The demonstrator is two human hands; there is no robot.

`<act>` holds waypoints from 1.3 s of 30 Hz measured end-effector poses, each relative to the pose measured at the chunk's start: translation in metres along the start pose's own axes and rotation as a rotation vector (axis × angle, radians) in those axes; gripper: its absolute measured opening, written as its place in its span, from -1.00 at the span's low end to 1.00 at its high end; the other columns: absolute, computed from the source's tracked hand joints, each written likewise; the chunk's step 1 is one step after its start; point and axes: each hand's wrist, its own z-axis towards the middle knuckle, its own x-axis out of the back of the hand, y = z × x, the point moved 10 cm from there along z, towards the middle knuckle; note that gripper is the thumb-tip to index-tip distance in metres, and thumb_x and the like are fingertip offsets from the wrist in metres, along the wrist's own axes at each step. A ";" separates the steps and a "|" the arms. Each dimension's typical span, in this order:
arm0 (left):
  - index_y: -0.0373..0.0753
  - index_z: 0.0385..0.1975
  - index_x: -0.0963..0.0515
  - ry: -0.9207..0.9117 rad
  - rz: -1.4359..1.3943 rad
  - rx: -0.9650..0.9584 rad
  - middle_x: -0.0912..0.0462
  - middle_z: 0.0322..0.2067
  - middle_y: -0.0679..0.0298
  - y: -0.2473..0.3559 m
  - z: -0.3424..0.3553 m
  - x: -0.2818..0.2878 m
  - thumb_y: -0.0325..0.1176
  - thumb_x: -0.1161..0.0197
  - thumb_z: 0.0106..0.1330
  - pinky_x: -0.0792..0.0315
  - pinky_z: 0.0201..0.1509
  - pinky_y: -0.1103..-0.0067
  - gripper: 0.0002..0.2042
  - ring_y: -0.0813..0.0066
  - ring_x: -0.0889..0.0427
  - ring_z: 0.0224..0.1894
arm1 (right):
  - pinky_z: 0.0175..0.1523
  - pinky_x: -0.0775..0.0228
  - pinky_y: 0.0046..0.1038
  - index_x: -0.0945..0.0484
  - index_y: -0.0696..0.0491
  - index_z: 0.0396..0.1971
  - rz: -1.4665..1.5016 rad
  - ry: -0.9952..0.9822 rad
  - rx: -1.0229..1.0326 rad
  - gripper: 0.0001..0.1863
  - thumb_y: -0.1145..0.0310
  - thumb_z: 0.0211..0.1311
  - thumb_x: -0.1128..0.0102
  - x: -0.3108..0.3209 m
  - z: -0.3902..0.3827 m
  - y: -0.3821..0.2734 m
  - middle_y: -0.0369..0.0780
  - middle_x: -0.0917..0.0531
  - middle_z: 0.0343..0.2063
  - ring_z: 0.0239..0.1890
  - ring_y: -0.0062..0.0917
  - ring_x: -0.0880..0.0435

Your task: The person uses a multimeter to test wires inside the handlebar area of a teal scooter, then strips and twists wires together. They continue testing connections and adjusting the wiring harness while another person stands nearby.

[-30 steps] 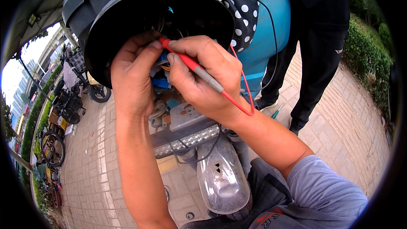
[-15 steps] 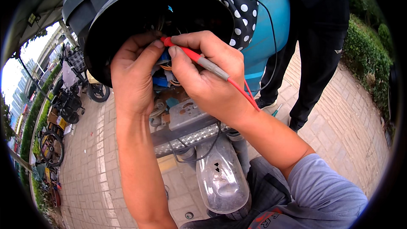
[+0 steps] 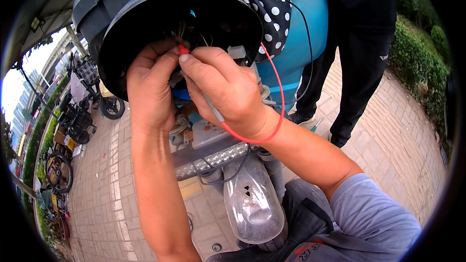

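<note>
Tilted red probe (image 3: 183, 50) steeper since earlier; gripping it in right hand (image 3: 223, 87), pinching with left hand (image 3: 151, 80) beside its tip, cannot tell on what.

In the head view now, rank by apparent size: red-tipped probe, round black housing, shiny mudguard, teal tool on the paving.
1. Round black housing
2. Shiny mudguard
3. Red-tipped probe, partly hidden by the right hand
4. Teal tool, farther from the camera
</note>
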 end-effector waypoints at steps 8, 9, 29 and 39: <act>-0.40 -0.21 -0.57 -0.032 -0.040 0.025 -0.64 -0.29 0.21 0.002 0.001 0.000 -0.48 -0.17 0.26 -0.40 -0.02 0.61 -0.83 0.53 -0.56 -0.22 | -0.48 -0.50 -0.48 -0.55 0.21 -0.20 -0.031 0.006 0.040 -0.68 0.58 -0.06 -0.21 -0.001 0.002 -0.003 -0.14 -0.58 -0.30 -0.45 -0.35 -0.66; -0.40 -0.21 -0.57 -0.039 -0.033 0.025 -0.64 -0.29 0.21 0.002 0.001 -0.001 -0.48 -0.17 0.26 -0.40 -0.02 0.61 -0.83 0.53 -0.56 -0.22 | -0.48 -0.50 -0.46 -0.55 0.21 -0.22 0.006 0.018 -0.005 -0.70 0.60 -0.05 -0.22 0.001 0.003 0.001 -0.13 -0.58 -0.31 -0.45 -0.33 -0.65; -0.40 -0.17 -0.53 -0.044 0.061 -0.028 -0.63 -0.28 0.23 -0.001 -0.001 -0.004 -0.52 -0.19 0.26 -0.41 -0.12 0.66 -0.82 0.58 -0.57 -0.25 | -0.50 -0.37 -0.50 -0.60 0.24 -0.44 0.201 -0.338 -0.633 -0.80 0.37 0.12 -0.18 0.003 0.044 0.044 -0.12 -0.61 -0.65 -0.61 -0.50 -0.60; -0.39 -0.20 -0.56 -0.042 -0.009 -0.015 -0.64 -0.28 0.22 -0.001 0.000 -0.001 -0.55 -0.16 0.26 -0.41 -0.03 0.64 -0.85 0.56 -0.57 -0.21 | -0.42 -0.46 -0.31 -0.54 0.26 -0.37 0.254 -0.197 -0.429 -0.87 0.58 0.04 -0.22 0.005 0.032 0.023 0.01 -0.59 -0.57 -0.49 -0.11 -0.63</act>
